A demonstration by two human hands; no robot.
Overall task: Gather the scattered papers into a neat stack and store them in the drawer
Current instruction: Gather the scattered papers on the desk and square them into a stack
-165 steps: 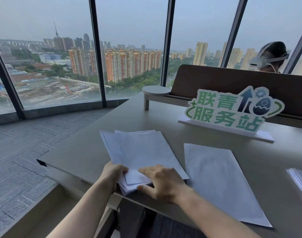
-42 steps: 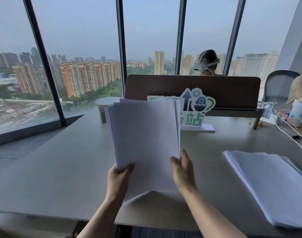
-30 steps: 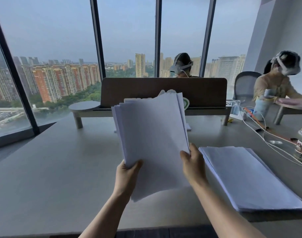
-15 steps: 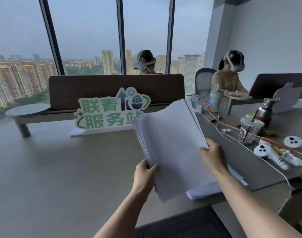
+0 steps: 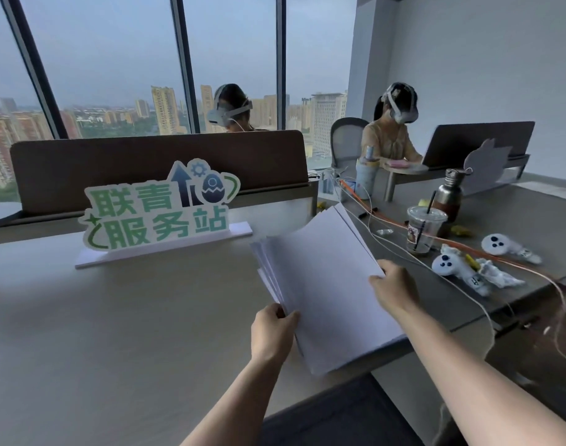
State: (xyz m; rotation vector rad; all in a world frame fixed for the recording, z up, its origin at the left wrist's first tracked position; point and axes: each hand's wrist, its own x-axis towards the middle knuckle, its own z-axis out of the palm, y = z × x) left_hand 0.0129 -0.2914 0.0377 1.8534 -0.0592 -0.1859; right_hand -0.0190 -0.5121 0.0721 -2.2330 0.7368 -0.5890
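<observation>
**Supervisor:** Report current state.

**Operator:** I hold the paper stack (image 5: 326, 294) in both hands. My left hand (image 5: 273, 333) pinches its near-left edge, thumb on top and fingers curled under. My right hand (image 5: 393, 288) grips the right edge; its fingers are hidden behind the sheets, so I cannot tell how they sit. The stack is tilted, far end raised, and hangs over the near right corner of the desk (image 5: 120, 333).

**Supervisor:** What has changed?

**Operator:** A second ago I held the stack upright in front of me, and a second pile lay flat on the desk to its right. I have since swung right and lowered the held sheets over that spot. The second pile is now covered; I cannot tell whether the two are already merged.

**Supervisor:** Meaning for the task?

**Operator:** My judgement: gathering is nearly complete. The left edges are fanned, so squaring is still required. No drawer is in view.

**Supervisor:** Hazards?

**Operator:** The iced drink cup (image 5: 424, 231) and cables (image 5: 400, 249) lie just right of the stack. The green sign (image 5: 159, 209) stands well clear on the left.
</observation>
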